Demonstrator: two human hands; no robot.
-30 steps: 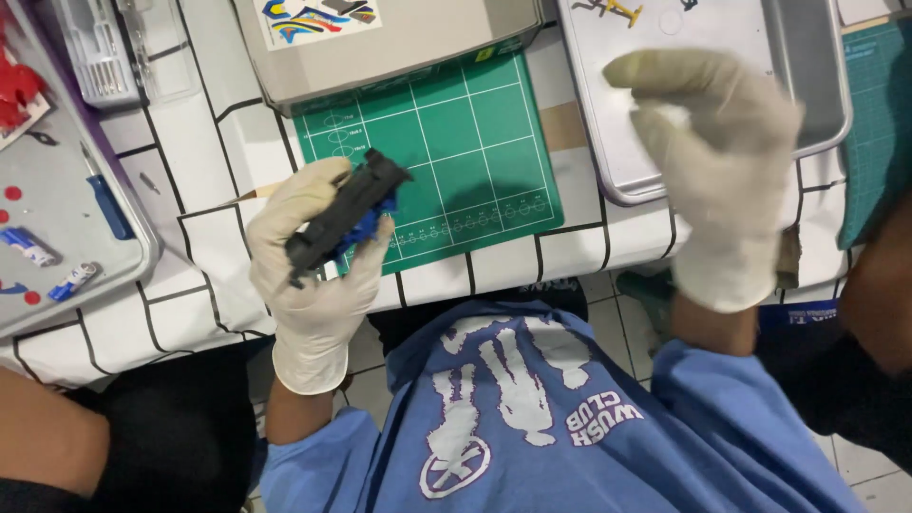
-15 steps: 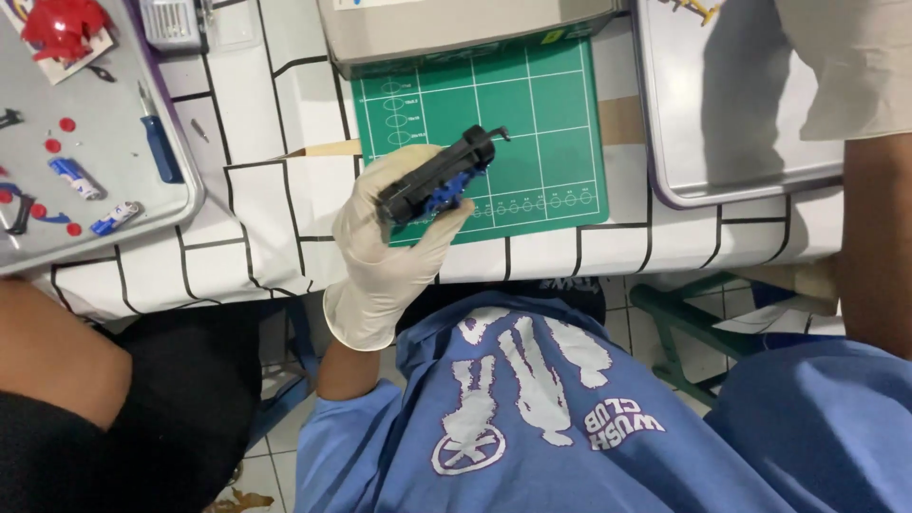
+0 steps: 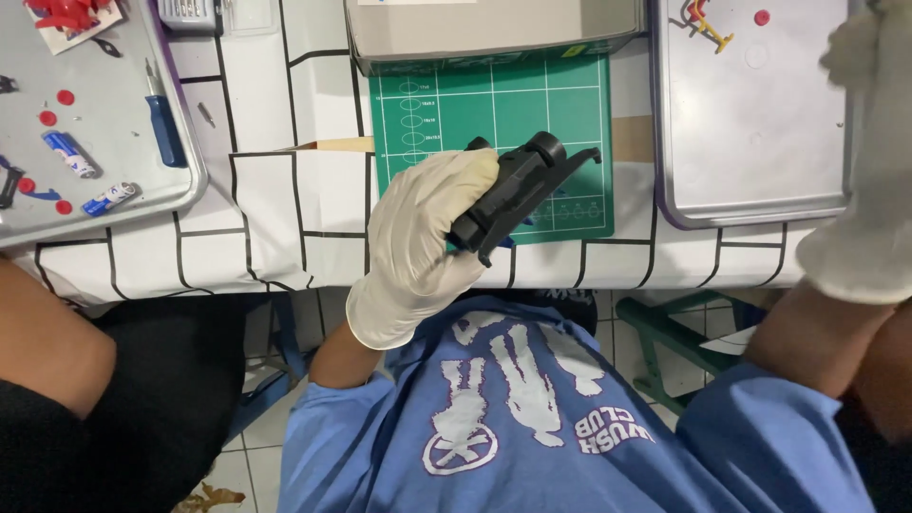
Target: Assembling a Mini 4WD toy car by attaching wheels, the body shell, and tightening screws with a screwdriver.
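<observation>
Above the green cutting mat (image 3: 494, 104), left hand (image 3: 427, 247) grips a black part (image 3: 513, 195); right hand (image 3: 869, 171) blurred, its grip unreadable.

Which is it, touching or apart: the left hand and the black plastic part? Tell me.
Touching. The head view shows the gloved left hand closed around the lower end of the black plastic part, fingers wrapped over it, lifting it above the green cutting mat.
</observation>
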